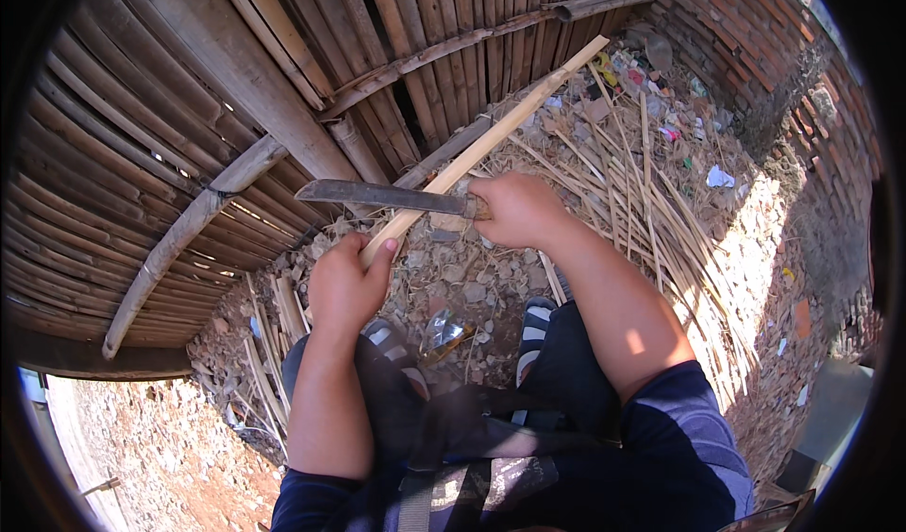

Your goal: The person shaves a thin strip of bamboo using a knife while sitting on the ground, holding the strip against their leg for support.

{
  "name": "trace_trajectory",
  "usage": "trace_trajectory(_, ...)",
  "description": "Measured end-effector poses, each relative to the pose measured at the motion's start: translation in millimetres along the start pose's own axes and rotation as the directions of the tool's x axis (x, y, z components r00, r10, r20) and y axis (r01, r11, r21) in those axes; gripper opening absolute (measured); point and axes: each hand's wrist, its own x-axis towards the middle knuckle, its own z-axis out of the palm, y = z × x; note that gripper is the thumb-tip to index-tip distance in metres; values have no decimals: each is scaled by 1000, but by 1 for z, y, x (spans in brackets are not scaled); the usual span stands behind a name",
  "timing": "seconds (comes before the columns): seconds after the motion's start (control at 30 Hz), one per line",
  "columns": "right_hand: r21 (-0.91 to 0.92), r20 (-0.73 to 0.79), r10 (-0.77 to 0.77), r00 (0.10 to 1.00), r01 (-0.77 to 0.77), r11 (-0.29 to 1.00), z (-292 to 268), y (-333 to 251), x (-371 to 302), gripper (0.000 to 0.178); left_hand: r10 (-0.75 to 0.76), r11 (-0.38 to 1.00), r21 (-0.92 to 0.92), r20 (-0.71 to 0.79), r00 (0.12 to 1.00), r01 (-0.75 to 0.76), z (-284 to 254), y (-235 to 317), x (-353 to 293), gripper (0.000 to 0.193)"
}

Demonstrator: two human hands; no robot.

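My left hand [347, 285] is closed around the near end of a long, pale bamboo strip [510, 121], which slants away to the far right. In my right hand [519, 211] is the wooden handle of a machete [382, 195]. Its dark, broad blade points left and crosses over the strip just beyond my left fingers. From this angle I cannot tell whether the edge touches the strip. My right fingers wrap the handle and are partly hidden behind the back of the hand.
A bamboo slat wall [132, 211] curves along the left and far side. Many thin split sticks [651, 211] lie heaped on the right, near litter and a brick wall [755, 41]. More sticks [264, 381] lie at left. A crumpled clear plastic piece [445, 332] lies between my sandalled feet.
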Motion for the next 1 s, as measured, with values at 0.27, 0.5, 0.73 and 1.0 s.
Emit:
trace_trajectory(0.27,215,-86,248,965,-225,950,-7,34,2,43,9,1000,-11,-7,1000,-9,-1,2,2,45)
trace_trajectory(0.5,138,-2,174,985,-172,975,-7,1,0,35,5,1000,10,-34,999,-5,0,3,0,43)
trace_trajectory(0.73,106,49,54,997,-59,993,-10,-3,-1,32,17,1000,-20,-20,1000,-17,1,0,-1,43)
trace_trajectory(1.0,294,-109,214,971,-174,940,-9,39,3,40,17,1000,-7,-13,1000,-17,-1,1,1,45)
